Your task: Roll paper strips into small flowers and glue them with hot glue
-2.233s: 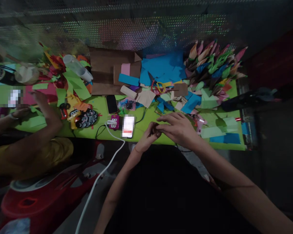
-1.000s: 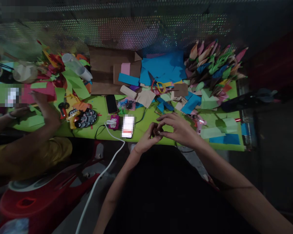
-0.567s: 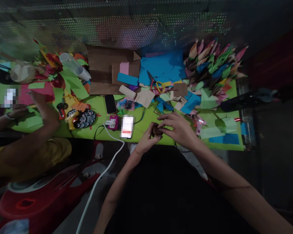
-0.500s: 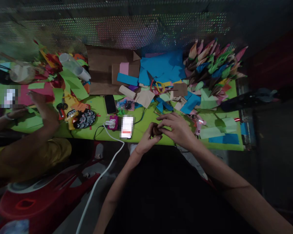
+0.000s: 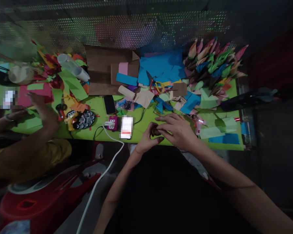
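My left hand [image 5: 147, 139] and my right hand [image 5: 179, 130] meet at the near edge of the green table [image 5: 146, 128]. Between their fingertips sits a small brown piece of paper [image 5: 155, 131], mostly hidden by the fingers. Both hands pinch it. My forearms reach in from the bottom of the view.
Coloured paper scraps and scissors [image 5: 157, 86] lie behind my hands. A heap of folded paper shapes [image 5: 212, 65] fills the back right. A phone [image 5: 109, 104], a charger [image 5: 111, 123] with a white cable [image 5: 97, 182] and a round tin [image 5: 84, 118] lie left. Another person's hand [image 5: 42, 107] works at far left.
My hands stayed together over the brown paper, the fingers shifting around it. The view drifted slightly; the other person's hands barely moved.
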`<state>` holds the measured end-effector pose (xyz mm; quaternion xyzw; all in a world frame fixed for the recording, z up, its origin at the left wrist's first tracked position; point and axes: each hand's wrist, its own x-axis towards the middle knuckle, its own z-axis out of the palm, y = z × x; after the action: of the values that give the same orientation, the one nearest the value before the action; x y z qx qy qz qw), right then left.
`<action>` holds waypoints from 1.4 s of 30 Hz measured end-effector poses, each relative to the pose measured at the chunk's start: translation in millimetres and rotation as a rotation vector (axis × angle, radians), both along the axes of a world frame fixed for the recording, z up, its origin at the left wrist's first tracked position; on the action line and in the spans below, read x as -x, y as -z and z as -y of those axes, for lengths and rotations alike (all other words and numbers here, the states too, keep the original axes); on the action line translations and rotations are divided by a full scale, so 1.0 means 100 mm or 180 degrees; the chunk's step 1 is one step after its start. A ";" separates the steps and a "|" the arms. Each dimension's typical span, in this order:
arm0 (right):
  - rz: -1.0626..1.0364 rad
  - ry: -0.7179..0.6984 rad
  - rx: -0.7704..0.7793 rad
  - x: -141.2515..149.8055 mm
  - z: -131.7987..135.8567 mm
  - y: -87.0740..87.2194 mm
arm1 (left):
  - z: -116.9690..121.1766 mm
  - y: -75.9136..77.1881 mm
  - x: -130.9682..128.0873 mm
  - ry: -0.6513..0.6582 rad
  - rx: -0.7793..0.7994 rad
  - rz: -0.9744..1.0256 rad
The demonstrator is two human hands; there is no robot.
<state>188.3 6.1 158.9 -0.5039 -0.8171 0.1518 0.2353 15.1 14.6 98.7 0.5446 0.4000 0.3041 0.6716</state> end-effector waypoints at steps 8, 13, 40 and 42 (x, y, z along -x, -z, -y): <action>0.0188 -0.0189 -0.0085 -0.08 0.08 -0.07 | -0.06 0.06 0.04 -0.0223 -0.0003 -0.0040; 0.0147 -0.0108 -0.0233 -0.08 0.07 -0.04 | -0.06 0.02 0.01 -0.0117 0.0030 0.0113; -0.0137 -0.0436 0.0448 -0.12 -0.03 -0.09 | -0.01 -0.04 -0.01 0.0220 0.0285 0.0075; -0.0205 -0.0379 0.0458 -0.12 -0.03 -0.10 | -0.01 -0.02 -0.01 0.0122 0.0387 0.0074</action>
<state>199.9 9.3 168.7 -0.4648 -0.8246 0.2399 0.2153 16.5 15.2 100.6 0.5067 0.3994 0.2725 0.7137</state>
